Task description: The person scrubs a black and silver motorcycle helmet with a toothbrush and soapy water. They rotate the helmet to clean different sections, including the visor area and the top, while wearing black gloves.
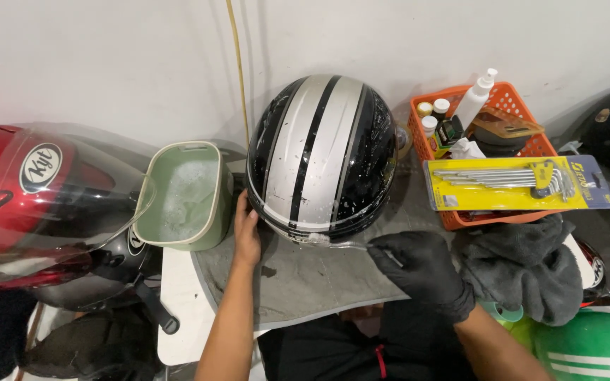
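Head view, looking down at a bench. Nearest, the right hand (421, 271) wears a black glove; its fingers are pinched narrow around a slim clear-handled brush (340, 243) (its bristle end is hard to make out), the tip meeting the lower rim of the helmet. To the left, the bare left hand (246, 229) lies flat with fingers extended against the helmet's near-left side, bracing rather than grasping. Both rest over a grey mat (305, 279) spread on the bench. At middle distance, the black and silver striped helmet (323, 159) sits dome-up on the mat, at the centre of the scene. Just left of it stands a pale green tub (186, 194) of soapy water; further left lies a red helmet (30, 204) with a clear visor. To the right, a dark cloth (524, 271) is heaped below a yellow pack of hex keys (513, 183), which lies across an orange basket (510, 106) of bottles at the far right. Risk, as judged: the dome may roll if the bracing palm slips, and a nudge to the tub, which stands very near the left hand, could spill suds over the mat.
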